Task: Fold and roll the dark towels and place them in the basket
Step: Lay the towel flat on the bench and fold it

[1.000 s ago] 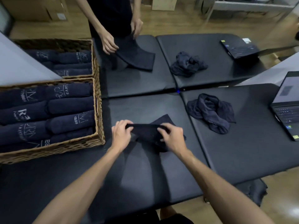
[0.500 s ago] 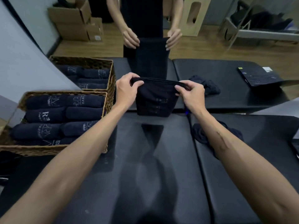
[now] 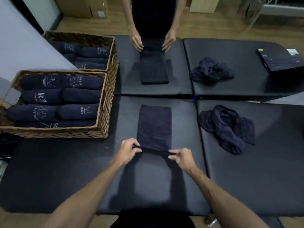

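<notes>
Your left hand (image 3: 127, 152) and right hand (image 3: 182, 157) pinch the folded towel's (image 3: 154, 125) near end, rolling unstarted; the basket (image 3: 102, 112) near the bench's left edge is nearly full, one crumpled towel (image 3: 228, 129) waiting.

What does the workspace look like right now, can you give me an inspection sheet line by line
Surface: black padded tables pushed together.
Job's things: folded towel lying flat; crumpled towel to its right; near basket holding rolled towels.
Clutter: far basket, another crumpled towel, laptop.
Hands: left hand and right hand pinch the folded towel's near edge.
Cables: nothing seen.
Surroundings: second person opposite, hands at another folded towel; cardboard boxes.
</notes>
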